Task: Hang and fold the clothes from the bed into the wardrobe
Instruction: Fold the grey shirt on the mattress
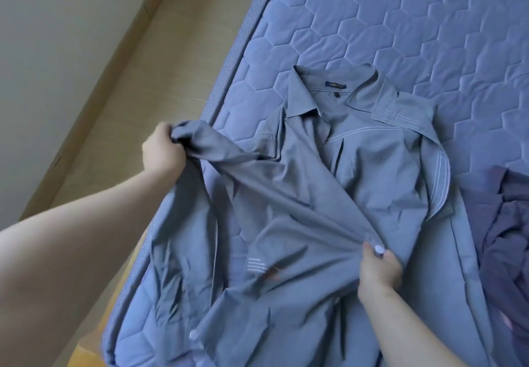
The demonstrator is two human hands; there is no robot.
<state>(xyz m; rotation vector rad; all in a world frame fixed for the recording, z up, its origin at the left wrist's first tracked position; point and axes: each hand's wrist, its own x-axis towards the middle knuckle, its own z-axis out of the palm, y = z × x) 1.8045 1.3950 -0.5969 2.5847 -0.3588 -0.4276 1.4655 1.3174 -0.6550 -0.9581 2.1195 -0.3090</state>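
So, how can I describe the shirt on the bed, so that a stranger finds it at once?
On the blue quilted mattress, look near its left edge: a grey-blue collared shirt lies open there. Unlike the crumpled purple clothes on its right, it has white stitch lines.

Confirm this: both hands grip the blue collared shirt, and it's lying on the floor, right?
Wrong surface: the head view shows the shirt lying on the quilted mattress. The left hand and right hand do both grip it.
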